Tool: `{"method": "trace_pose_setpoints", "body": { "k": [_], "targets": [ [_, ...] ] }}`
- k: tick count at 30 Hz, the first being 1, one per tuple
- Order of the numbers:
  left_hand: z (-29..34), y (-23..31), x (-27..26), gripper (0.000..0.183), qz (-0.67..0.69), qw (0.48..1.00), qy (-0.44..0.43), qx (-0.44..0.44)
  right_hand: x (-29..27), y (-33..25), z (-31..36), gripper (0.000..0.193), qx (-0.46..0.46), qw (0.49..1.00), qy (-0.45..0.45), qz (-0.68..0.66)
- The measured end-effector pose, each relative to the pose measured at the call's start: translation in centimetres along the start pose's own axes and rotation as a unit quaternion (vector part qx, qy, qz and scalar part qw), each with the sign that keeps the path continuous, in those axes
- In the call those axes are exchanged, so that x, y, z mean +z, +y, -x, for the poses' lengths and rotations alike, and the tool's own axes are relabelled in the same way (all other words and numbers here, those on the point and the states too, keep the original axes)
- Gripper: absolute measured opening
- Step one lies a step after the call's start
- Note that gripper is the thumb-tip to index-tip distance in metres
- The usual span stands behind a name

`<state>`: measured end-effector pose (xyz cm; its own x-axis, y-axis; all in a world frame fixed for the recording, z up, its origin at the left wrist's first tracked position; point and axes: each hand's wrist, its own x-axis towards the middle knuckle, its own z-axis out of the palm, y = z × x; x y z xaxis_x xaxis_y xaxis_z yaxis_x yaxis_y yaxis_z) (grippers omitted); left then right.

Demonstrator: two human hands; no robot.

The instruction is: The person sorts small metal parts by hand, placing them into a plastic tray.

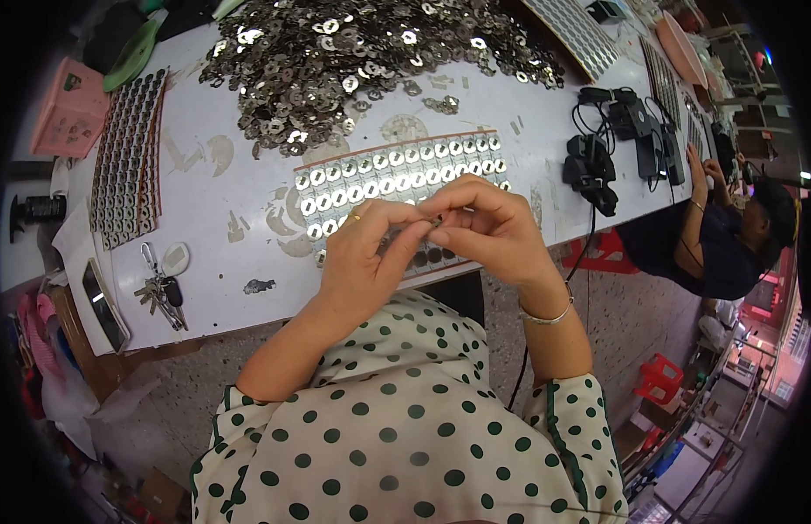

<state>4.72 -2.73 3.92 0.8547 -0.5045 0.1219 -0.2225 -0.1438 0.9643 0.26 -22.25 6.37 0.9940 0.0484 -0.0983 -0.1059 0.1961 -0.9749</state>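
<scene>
My left hand (pixel 371 249) and my right hand (pixel 488 229) meet over the front part of a board (pixel 401 185) set with rows of shiny metal pieces. Thumbs and fingertips of both hands pinch together on a small dark piece (pixel 437 222), mostly covered by the fingers. Its exact kind is too small to make out. Just below the hands, several dark round pieces (pixel 435 255) lie along the board's near row. A big heap of flat, shiny metal washer-like pieces (pixel 336 65) spreads across the table beyond the board.
Keys (pixel 165 293), a phone (pixel 105 306) and a white round object (pixel 176 258) lie at the left, near a filled board (pixel 130 157) and a pink bin (pixel 72 109). Black cabled devices (pixel 589 170) sit at the right. A co-worker (pixel 728 231) sits farther right.
</scene>
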Motion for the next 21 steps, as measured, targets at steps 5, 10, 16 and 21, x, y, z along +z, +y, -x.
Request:
{"method": "trace_pose_setpoints", "body": {
  "k": [5,10,16,21],
  "targets": [
    [0.7,-0.1,1.0,0.02,0.073,0.997,-0.011,-0.026,-1.6,-0.1,1.4,0.012,0.046,0.998,0.054,-0.001],
    [1.5,-0.5,0.5,0.03,-0.251,0.94,-0.086,0.215,-3.4,0.8,2.9,0.014,0.095,0.988,0.097,-0.068],
    [2.6,-1.6,1.4,0.039,-0.361,0.891,-0.122,0.245,-2.7,0.6,3.2,0.012,0.143,0.973,0.107,0.144],
    [3.0,-1.7,1.9,0.042,-0.374,0.888,-0.119,0.24,-2.9,1.6,2.6,0.014,0.035,0.931,0.077,0.356]
  ]
}}
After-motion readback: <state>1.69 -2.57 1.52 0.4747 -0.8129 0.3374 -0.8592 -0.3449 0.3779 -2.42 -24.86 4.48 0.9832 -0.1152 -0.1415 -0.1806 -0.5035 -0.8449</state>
